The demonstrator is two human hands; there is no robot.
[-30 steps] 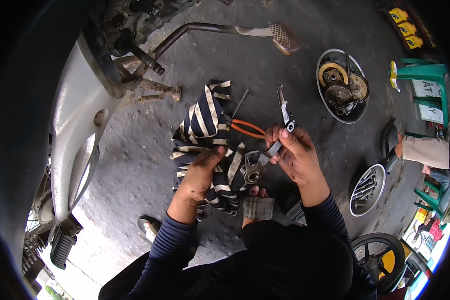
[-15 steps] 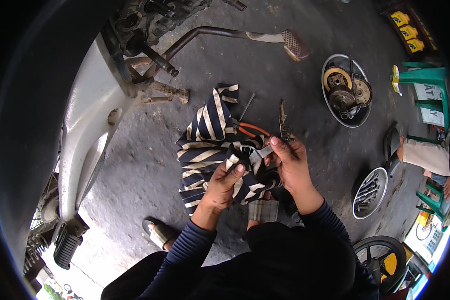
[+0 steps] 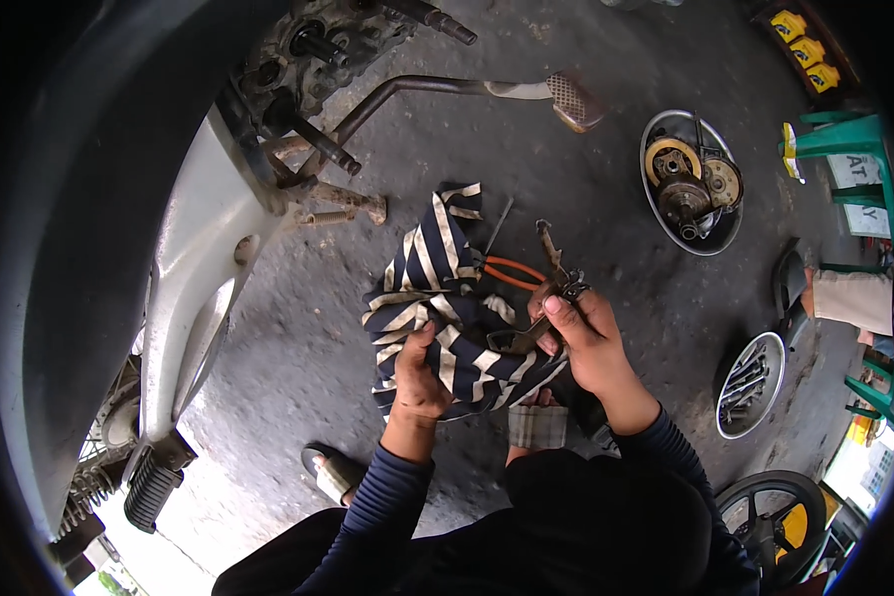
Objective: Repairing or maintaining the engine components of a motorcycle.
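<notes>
A navy-and-cream striped cloth (image 3: 447, 343) is bunched in front of me, just above my lap. My left hand (image 3: 419, 385) grips its left side, thumb up and the other fingers tucked in its folds. In my right hand (image 3: 594, 348) is a dark metal part with a flat, forked-looking arm (image 3: 515, 340), pinched between thumb and fingers at the cloth's right edge. Its exact kind is not clear. Just beyond the hand, a worn metal lever-like piece (image 3: 548, 243) sticks up; I cannot tell whether it joins the held part. Orange-handled pliers (image 3: 515, 270) lie beyond the cloth.
At left stands a motorcycle with a silver swingarm-like part (image 3: 209, 238) and a brake pedal (image 3: 571, 102) reaching right. A metal bowl of engine parts (image 3: 692, 238) and a bowl of tools (image 3: 753, 387) rest on the floor at right. Another person's leg (image 3: 854, 298) is beside green stools (image 3: 849, 139).
The flat arm of the metal part has come out of the cloth and turned. My left hand has moved slightly left and lower, apart from the part.
</notes>
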